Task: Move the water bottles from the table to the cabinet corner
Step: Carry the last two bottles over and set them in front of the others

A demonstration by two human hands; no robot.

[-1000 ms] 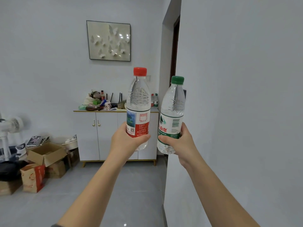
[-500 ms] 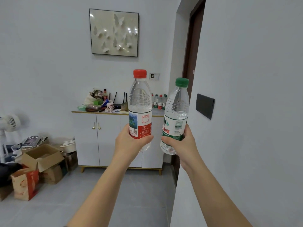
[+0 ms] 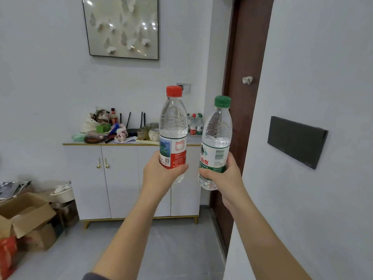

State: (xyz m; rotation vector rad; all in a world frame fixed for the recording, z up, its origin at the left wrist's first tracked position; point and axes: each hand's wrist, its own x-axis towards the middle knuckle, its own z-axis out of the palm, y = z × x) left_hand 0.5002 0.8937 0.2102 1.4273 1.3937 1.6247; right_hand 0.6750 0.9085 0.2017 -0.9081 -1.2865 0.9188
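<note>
**Two bottles held up in front of the cabinet**

The left grip (image 3: 161, 174) is closed around the lower part of the red-cap bottle (image 3: 173, 126), with the thumb across the red and white label. This bottle stands almost upright in the air. The right grip (image 3: 224, 178) is closed around the green-cap bottle (image 3: 217, 130), low on its green and white label. The base of this bottle shows below the fingers, and it leans a little, with the cap toward the right. The two bottles are near each other but do not touch.

Behind them, against the far wall, is a white cabinet (image 3: 121, 178) with gold handles and short legs. Neither held bottle is on it. On its right corner stands a small group of bottles (image 3: 194, 125) with red and green caps, seen between the two held ones. The rest of its top carries bowls (image 3: 153, 134), a black router (image 3: 132, 130) with antennas and other small items that I cannot tell apart. Above hangs a framed picture (image 3: 123, 27) with white butterflies. To the right of the cabinet is a brown door (image 3: 248, 47), and nearer is a wall (image 3: 323, 57) with a dark panel (image 3: 296, 140). Open cardboard boxes (image 3: 26, 215) lie on the grey floor (image 3: 171, 249) at the left.
</note>
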